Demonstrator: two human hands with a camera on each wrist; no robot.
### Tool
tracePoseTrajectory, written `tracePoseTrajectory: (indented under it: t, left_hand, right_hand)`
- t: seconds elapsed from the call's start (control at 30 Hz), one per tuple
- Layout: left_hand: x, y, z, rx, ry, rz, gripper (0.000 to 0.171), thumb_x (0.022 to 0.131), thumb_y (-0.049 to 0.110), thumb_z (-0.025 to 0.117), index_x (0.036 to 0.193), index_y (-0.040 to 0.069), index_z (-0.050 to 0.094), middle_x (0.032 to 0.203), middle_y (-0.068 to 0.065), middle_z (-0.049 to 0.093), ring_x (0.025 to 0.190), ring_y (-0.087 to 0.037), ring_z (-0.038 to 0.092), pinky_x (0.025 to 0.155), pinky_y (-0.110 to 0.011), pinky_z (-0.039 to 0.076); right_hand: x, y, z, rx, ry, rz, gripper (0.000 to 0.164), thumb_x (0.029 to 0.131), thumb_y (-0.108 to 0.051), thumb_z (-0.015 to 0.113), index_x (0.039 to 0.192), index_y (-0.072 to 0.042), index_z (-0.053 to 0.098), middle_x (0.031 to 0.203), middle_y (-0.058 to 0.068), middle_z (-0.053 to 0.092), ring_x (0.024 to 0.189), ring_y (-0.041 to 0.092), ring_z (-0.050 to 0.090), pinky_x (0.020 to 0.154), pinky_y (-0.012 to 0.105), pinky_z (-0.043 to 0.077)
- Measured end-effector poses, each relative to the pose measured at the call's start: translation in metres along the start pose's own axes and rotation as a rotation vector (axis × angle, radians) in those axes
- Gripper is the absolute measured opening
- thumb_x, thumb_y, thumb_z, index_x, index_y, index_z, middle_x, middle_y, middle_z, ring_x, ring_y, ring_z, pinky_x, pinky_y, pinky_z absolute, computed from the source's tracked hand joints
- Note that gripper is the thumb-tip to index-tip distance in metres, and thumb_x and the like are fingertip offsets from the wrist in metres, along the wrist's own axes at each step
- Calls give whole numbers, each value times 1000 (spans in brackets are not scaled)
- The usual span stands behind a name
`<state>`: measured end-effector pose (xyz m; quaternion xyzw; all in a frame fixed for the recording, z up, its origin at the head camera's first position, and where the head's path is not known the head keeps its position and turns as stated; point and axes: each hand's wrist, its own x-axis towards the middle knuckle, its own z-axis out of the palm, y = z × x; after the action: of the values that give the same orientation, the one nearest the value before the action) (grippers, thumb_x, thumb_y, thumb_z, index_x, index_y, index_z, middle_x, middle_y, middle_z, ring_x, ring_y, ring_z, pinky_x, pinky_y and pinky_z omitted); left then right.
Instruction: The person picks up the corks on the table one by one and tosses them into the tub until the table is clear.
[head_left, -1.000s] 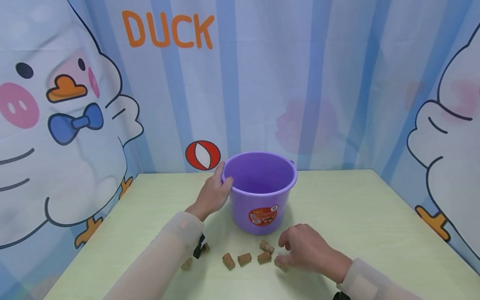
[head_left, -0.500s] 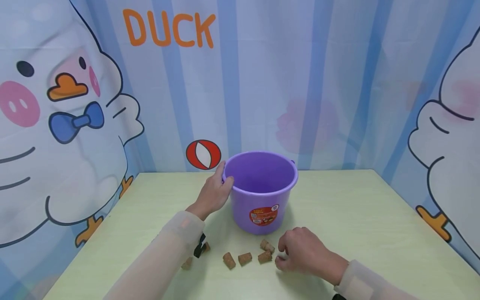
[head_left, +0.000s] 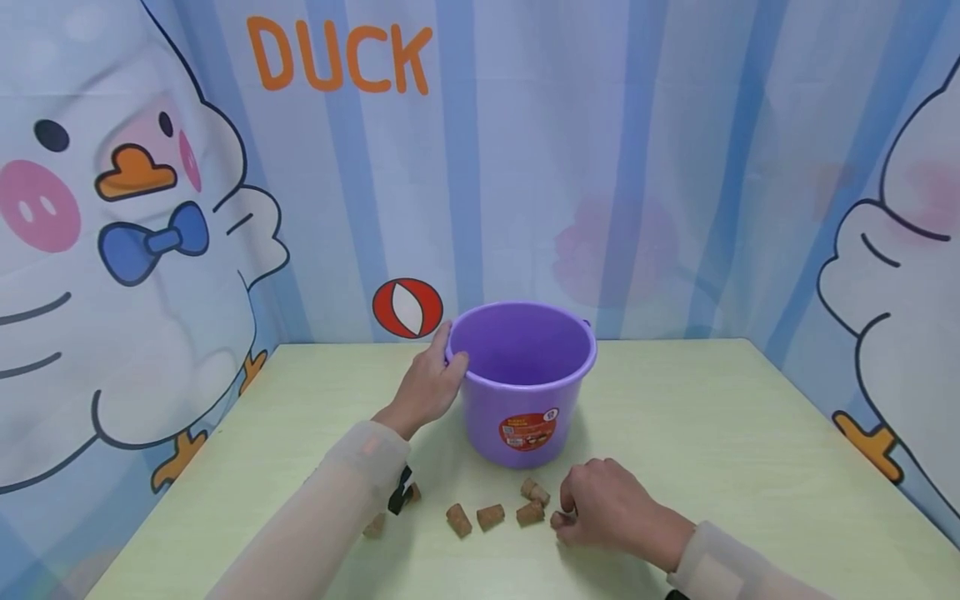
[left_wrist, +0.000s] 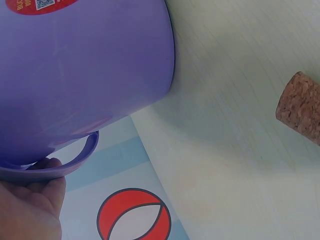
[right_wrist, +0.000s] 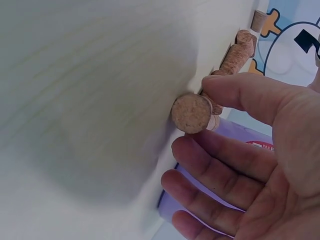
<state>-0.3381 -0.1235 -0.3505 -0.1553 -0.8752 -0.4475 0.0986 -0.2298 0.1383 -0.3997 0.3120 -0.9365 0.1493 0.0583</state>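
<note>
My left hand (head_left: 426, 390) grips the left rim of a purple bucket (head_left: 480, 425), thumb over the edge. The left wrist view shows those fingers (left_wrist: 50, 195) at the rim from below. My right hand (head_left: 618, 510) is low over the table, right of the bucket's base. Between its thumb and index finger it pinches a wine cork (right_wrist: 192, 114), whose round end faces the right wrist camera; the head view hides this cork. Left of that hand lie a cork (head_left: 530, 512) and, touching it, another cork (head_left: 535, 491).
Farther left on the pale table (head_left: 675, 417) lie a cork (head_left: 491, 517) and a cork (head_left: 459, 520). Beside my left sleeve are a cork (head_left: 374, 526) and a partly hidden cork (head_left: 414, 493). A duck-print curtain (head_left: 517, 167) hangs behind the table.
My right hand has lowered slightly and its fingers have drawn together on the cork, which showed beneath them in the head view a second ago. My left hand and the bucket keep their places.
</note>
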Motion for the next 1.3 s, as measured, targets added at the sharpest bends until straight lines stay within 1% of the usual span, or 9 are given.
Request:
tracePoseTrajectory:
  t: [0.07,0.17,0.3,0.53,0.73,0.87,1.07,1.17,1.3]
  left_hand:
    - [1,0,0,1,2,2,70,104,31,39,165,9,15,161,-11,41,145,-29,43,117,-50,37]
    - [1,-1,0,2,4,-1,69,104,31,40,165,9,15,161,-11,41,145,-29,43,117,-50,36]
    - [2,-1,0,-3,0,-6,69,104,31,40,165,10,14,162,-11,39,146,-30,42,117,-50,37]
    - [1,1,0,-7,-5,-12,71,104,35,39,165,9,13,164,-10,36,147,-29,39,117,-50,36]
    - [0,1,0,-2,-7,-24,73,103,36,39,165,9,12,164,-11,36,148,-30,39,117,-50,36]
    - [0,2,-1,1,-6,-25,73,103,36,39,165,9,12,164,-11,36,147,-30,40,118,-51,35]
    - [0,2,-1,2,-9,-23,73,103,36,39,165,8,12,164,-11,35,147,-29,39,118,-50,34]
    - [0,2,-1,-2,-9,-24,72,104,35,39,165,9,12,164,-11,35,147,-29,39,118,-50,34]
    - [0,1,-1,-3,-8,-26,72,104,34,39,165,9,13,163,-11,37,146,-29,41,118,-50,35]
  right_hand:
    - [0,0,0,1,-4,3,35,71,-17,84,50,-23,56,49,-20,42,50,1,34,49,22,32]
    - [1,1,3,13,-23,15,33,72,-16,84,52,-24,59,50,-20,44,50,1,37,49,22,34]
    - [2,3,6,39,-37,21,33,72,-15,83,52,-24,59,49,-21,44,50,0,36,48,21,33]
    - [1,3,5,61,-28,16,31,73,-13,83,52,-23,61,50,-21,45,49,-1,36,47,20,33]
    - [1,4,1,40,14,0,30,74,-13,81,53,-24,63,49,-21,45,48,-1,35,47,20,34]
    - [2,4,-3,47,27,5,26,75,-14,82,57,-24,67,50,-22,46,49,-1,36,50,21,36]
    - [3,4,-11,58,75,-21,23,75,-13,82,61,-24,68,53,-21,48,52,-3,38,51,20,37]
    - [5,3,-14,68,101,-19,20,75,-13,82,63,-24,70,56,-21,52,53,-4,41,52,20,40]
    - [7,1,-20,94,110,13,16,76,-12,80,67,-22,73,62,-19,59,57,-3,47,55,20,44]
